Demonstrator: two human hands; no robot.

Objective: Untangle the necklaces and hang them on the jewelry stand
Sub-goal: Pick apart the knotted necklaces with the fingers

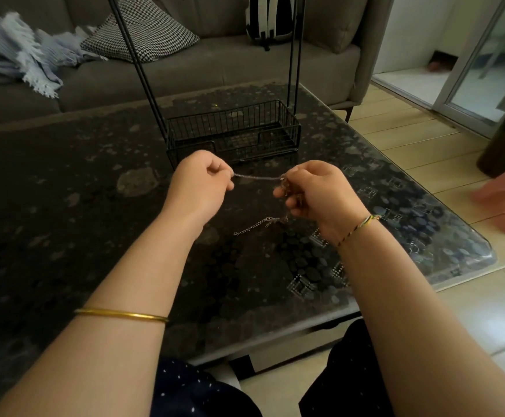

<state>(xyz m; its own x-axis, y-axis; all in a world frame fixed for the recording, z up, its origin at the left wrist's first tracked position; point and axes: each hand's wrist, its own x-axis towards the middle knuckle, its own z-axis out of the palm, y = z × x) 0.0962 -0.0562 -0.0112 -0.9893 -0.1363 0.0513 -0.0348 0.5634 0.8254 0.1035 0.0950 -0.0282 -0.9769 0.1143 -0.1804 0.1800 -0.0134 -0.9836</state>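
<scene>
You hold the necklaces (258, 177) taut above the table (79, 191).
Your left hand (203, 182) pinches one strand end; your right hand (314, 191) clutches the tangled bunch, a chain (252, 226) dangling beneath. The stand (233, 132) sits just beyond, near the table's far edge.

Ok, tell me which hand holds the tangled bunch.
The right hand: the necklaces bunch in its grip, while the left hand only pinches one taut strand.

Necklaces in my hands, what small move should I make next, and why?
Probably ease the left hand outward, drawing the strand from the necklaces bunched in the right hand; it stretches between them, and a clasp chain dangles loose.
</scene>
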